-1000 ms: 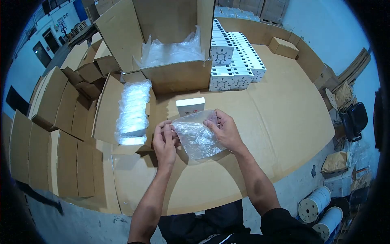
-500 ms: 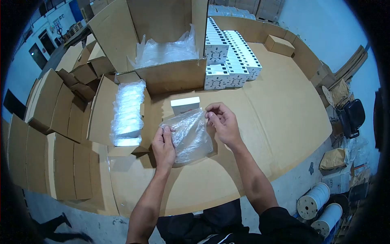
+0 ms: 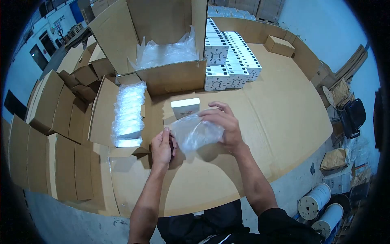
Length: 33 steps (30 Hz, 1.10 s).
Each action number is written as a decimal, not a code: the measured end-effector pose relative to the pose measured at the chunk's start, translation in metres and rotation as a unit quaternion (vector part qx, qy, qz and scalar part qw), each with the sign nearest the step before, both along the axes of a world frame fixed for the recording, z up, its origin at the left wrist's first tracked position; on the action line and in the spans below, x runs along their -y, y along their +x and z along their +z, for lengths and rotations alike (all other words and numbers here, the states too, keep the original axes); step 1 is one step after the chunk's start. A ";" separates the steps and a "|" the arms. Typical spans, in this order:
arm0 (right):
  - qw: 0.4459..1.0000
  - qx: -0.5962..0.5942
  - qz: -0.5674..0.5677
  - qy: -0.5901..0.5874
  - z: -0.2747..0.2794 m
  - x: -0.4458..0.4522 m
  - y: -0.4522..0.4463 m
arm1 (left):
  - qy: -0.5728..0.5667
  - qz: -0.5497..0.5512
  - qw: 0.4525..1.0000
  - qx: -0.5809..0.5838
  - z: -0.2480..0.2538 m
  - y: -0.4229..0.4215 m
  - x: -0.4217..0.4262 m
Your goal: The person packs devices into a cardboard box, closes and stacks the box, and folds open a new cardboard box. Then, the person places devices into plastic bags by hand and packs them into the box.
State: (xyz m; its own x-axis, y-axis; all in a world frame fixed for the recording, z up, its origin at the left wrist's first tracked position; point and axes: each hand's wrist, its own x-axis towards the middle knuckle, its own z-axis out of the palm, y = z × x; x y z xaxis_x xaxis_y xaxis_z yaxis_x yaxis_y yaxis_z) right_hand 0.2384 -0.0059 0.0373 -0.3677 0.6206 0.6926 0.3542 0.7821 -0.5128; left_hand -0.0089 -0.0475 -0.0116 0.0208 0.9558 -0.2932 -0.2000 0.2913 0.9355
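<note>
A clear plastic bag (image 3: 195,132) is stretched between my two hands above the cardboard-covered table. My left hand (image 3: 161,148) pinches its left edge between thumb and fingers. Curled over the bag's right side, my right hand (image 3: 226,127) grips it, with the thumb hidden. Just beyond the bag stands a small white box (image 3: 186,108), its lower part partly covered by the plastic. To the left, an open carton (image 3: 100,116) holds a row of white boxes wrapped in clear plastic (image 3: 129,112).
A large open carton (image 3: 174,75) at the back holds more clear bags (image 3: 168,53). Stacked white printed boxes (image 3: 227,61) stand right of it. Folded cartons (image 3: 57,105) crowd the left side. A closed brown box (image 3: 280,45) sits at the far right; cable spools (image 3: 313,199) lie on the floor.
My right hand has moved from pinching the bag's top corner to gripping its right side. The bag has shifted up and right, and its lower end has folded up.
</note>
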 end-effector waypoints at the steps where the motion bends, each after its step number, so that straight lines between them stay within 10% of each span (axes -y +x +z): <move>1: 0.999 -0.034 -0.040 0.011 -0.004 -0.002 0.001 | 0.001 -0.001 1.000 0.001 0.005 0.002 0.003; 7: 0.922 -0.177 -0.022 -0.345 -0.012 0.009 -0.017 | 0.303 0.097 0.932 -0.172 0.007 0.021 0.011; 10: 0.883 -0.180 0.012 -0.432 -0.011 0.013 -0.022 | 0.282 0.098 0.953 -0.047 0.008 0.028 0.009; 17: 0.855 -0.123 0.089 -0.496 -0.012 0.013 -0.025 | 0.139 0.110 0.980 -0.093 0.012 0.025 0.011; 26: 0.766 -0.427 0.034 -0.478 -0.023 0.008 -0.037 | 0.182 0.115 0.966 -0.144 0.013 0.034 0.013; 33: 0.902 -0.213 -0.107 -0.359 -0.031 0.023 -0.056 | 0.211 0.162 0.950 -0.164 0.015 0.031 0.011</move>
State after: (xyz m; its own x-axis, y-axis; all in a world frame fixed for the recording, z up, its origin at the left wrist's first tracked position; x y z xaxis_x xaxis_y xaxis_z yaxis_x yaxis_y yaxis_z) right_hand 0.1824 -0.0285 0.0061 0.0177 0.9909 0.1338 0.1094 0.1311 -0.9853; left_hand 0.0221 -0.0584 0.0030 -0.3212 0.9301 0.1784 0.1074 -0.1513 0.9826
